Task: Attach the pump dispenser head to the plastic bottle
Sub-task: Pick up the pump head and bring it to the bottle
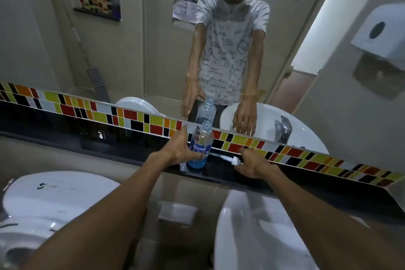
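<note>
I see the bottle [200,146] upright on the dark worktop [221,170], open neck up; my left hand [178,150] wraps it; the pump [230,159] lies flat beside it, long axis left-right, tube toward the bottle; my right hand [252,163] closes on its head.

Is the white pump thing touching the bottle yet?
Apart. The head view shows the pump dispenser head lying on the black ledge, with dark ledge showing between it and the upright plastic bottle.
</note>
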